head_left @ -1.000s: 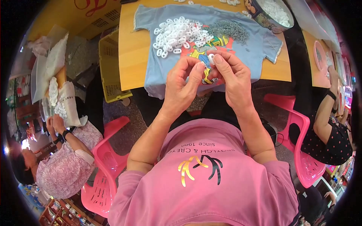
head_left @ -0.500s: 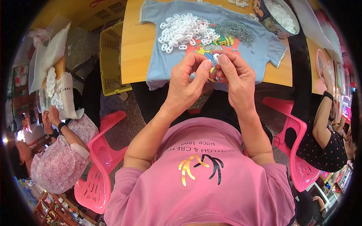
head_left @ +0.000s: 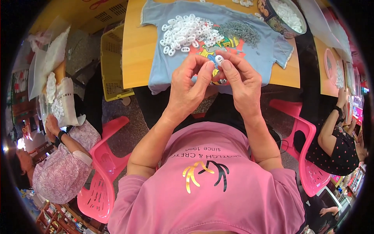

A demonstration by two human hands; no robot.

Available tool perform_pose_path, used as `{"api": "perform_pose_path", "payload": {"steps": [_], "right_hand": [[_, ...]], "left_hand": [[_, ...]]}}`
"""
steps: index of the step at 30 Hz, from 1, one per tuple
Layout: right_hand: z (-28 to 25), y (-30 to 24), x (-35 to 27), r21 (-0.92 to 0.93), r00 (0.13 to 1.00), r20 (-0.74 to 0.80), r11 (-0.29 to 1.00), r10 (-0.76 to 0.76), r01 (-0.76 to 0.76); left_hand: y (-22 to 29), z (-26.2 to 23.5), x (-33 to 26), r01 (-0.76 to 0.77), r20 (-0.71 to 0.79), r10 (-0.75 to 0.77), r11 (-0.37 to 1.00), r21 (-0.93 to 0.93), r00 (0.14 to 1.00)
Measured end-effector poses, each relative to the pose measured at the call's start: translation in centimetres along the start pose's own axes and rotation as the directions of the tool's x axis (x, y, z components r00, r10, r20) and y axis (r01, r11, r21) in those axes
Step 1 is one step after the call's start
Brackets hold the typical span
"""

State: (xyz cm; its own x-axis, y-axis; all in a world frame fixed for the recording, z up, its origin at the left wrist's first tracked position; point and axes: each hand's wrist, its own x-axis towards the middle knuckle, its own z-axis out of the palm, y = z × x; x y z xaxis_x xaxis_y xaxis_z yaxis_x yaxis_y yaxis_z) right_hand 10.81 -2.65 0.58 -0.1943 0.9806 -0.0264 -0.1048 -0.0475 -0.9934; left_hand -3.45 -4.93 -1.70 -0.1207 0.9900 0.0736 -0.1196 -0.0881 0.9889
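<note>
My right hand point(head_left: 244, 82) pinches a small white oval plastic piece with holes point(head_left: 219, 58) between thumb and forefinger. Close beside it, thumb and fingers of my left hand point(head_left: 188, 82) are drawn together; whatever they pinch is too small or hidden to name. Both hands are raised over the near edge of a light blue T-shirt point(head_left: 161, 72) spread on the table. A heap of similar white two-holed pieces point(head_left: 187, 33) lies on the shirt beyond my left hand. To its right is a pile of small grey screw-like parts point(head_left: 245, 33).
A round patterned tin point(head_left: 276, 24) of white pieces stands at the back right of the wooden table point(head_left: 134, 62). Left of the table is a yellow crate point(head_left: 113, 58). Co-workers sit on both sides, near pink chairs point(head_left: 102, 183). A pink basin point(head_left: 331, 64) is at the right-hand table.
The white piece in my right hand has tilted, so a hole now shows. My hands have shifted only slightly. The right co-worker's hand has moved away from the pink basin.
</note>
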Motion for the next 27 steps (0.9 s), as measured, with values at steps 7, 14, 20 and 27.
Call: {"api": "perform_pose_path", "payload": {"steps": [7, 14, 20, 27], "right_hand": [[-0.1, 0.2, 0.0, 0.013, 1.000, -0.010, 1.000, -0.002, 0.002], [-0.1, 0.8, 0.2, -0.032, 0.992, 0.053, 0.993, -0.113, 0.115], [0.5, 0.2, 0.0, 0.049, 0.999, 0.036, 0.999, -0.022, 0.020], [0.4, 0.4, 0.0, 0.059, 0.999, 0.050, 0.998, -0.017, 0.014]], "left_hand": [[0.3, 0.0, 0.0, -0.018, 0.020, 0.017, 1.000, 0.020, 1.000], [0.9, 0.0, 0.0, -0.002, 0.042, 0.000, 0.999, 0.033, 0.999], [0.7, -0.1, 0.0, 0.047, 0.034, -0.044, 0.996, -0.080, 0.998], [0.8, -0.6, -0.1, 0.057, 0.073, -0.054, 0.998, -0.040, 0.996]]}}
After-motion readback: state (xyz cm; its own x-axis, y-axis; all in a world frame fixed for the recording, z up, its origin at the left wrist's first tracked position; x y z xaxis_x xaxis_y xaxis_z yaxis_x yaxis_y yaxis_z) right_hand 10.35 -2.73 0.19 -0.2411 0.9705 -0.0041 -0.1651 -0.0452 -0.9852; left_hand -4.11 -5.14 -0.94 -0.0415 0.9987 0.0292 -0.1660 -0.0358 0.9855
